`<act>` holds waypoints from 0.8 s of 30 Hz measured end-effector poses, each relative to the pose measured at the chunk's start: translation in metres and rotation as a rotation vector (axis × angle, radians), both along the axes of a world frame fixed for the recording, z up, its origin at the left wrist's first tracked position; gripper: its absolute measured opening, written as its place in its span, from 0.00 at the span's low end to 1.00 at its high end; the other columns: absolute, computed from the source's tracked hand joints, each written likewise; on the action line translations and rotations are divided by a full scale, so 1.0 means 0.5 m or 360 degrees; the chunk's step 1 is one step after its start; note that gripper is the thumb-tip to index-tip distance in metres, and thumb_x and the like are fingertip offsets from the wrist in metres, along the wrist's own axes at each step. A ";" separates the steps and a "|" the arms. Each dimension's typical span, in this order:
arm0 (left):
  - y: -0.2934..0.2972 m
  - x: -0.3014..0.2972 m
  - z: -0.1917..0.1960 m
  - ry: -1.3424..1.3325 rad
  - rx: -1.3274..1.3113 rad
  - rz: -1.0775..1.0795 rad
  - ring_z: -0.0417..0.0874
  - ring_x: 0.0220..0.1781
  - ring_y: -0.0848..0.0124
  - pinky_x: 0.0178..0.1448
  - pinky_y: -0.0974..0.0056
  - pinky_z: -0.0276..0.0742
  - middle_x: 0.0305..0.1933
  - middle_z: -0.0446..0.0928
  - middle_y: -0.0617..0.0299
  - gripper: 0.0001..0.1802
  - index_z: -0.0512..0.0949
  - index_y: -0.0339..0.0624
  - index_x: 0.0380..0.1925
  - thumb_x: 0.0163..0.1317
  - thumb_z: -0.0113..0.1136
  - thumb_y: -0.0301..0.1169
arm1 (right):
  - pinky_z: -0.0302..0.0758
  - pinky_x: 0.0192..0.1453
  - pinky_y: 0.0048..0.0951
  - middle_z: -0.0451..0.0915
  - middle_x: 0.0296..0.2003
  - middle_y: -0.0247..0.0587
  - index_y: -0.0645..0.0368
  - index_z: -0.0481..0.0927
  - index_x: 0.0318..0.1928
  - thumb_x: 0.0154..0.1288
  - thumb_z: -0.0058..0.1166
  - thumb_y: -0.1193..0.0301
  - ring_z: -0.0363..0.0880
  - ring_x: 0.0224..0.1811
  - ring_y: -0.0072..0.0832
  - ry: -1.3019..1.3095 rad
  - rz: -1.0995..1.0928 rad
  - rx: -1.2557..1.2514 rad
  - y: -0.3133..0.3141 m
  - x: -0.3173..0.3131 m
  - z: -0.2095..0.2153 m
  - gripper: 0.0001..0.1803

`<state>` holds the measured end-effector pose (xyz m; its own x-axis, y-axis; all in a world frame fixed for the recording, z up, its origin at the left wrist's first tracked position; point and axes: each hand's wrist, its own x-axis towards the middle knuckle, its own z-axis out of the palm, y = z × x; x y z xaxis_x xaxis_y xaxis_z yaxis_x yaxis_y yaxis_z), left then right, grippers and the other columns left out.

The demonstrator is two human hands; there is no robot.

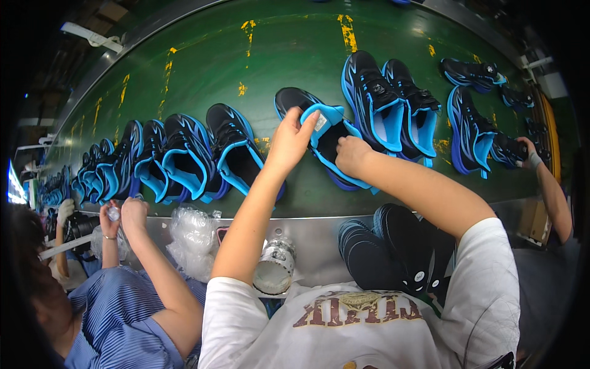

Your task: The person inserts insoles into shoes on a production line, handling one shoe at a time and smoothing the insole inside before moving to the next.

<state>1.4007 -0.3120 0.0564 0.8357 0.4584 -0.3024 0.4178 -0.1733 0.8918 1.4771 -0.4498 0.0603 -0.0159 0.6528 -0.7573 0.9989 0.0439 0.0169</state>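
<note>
A black sneaker with blue lining (pixel 298 97) lies on the green conveyor belt in front of me, its opening toward me. My left hand (pixel 290 140) pinches its tongue, which shows a pale label, between thumb and fingers. My right hand (pixel 354 157) is closed, knuckles up, at the shoe's opening. Its fingertips reach inside, so what they grip is hidden. Just right of it a pair of matching sneakers (pixel 367 98) stands close to my right wrist. To the left another sneaker (pixel 232 138) sits near my left forearm.
A row of matching sneakers (pixel 178 144) runs left along the green belt (pixel 289 49). Before my torso are a stack of black insoles (pixel 393 246), a white roll (pixel 275 267) and clear plastic bags (pixel 192 237). Co-workers' hands (pixel 134 216) work at left, another arm (pixel 550 184) at right.
</note>
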 end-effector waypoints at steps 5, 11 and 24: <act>-0.032 0.014 0.022 -0.0350 0.1365 0.0026 0.75 0.31 0.55 0.34 0.54 0.70 0.28 0.72 0.53 0.16 0.68 0.40 0.35 0.50 0.60 0.35 | 0.51 0.60 0.33 0.78 0.42 0.33 0.55 0.79 0.42 0.59 0.40 0.68 0.71 0.50 0.26 0.0035 0.0193 -0.0289 0.021 0.007 -0.003 0.15; -0.039 0.009 0.055 -0.0034 0.1491 -0.0397 0.77 0.33 0.56 0.33 0.56 0.73 0.31 0.69 0.53 0.18 0.66 0.38 0.32 0.45 0.62 0.34 | 0.46 0.64 0.35 0.80 0.36 0.39 0.59 0.80 0.35 0.60 0.36 0.65 0.73 0.48 0.29 0.0194 0.0092 -0.0178 0.002 0.010 0.033 0.18; -0.015 -0.010 0.042 0.0033 0.1510 -0.0706 0.77 0.26 0.57 0.30 0.57 0.74 0.27 0.69 0.52 0.14 0.66 0.37 0.28 0.45 0.58 0.32 | 0.66 0.52 0.43 0.70 0.43 0.57 0.62 0.77 0.35 0.50 0.56 0.68 0.70 0.44 0.50 0.0308 -0.1127 0.1361 -0.161 -0.086 0.125 0.13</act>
<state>1.3959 -0.3193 0.0773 0.9857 0.1686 0.0048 0.1592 -0.9396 0.3030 1.4339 -0.5302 0.1229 0.4957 0.8646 -0.0819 0.7832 -0.4858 -0.3880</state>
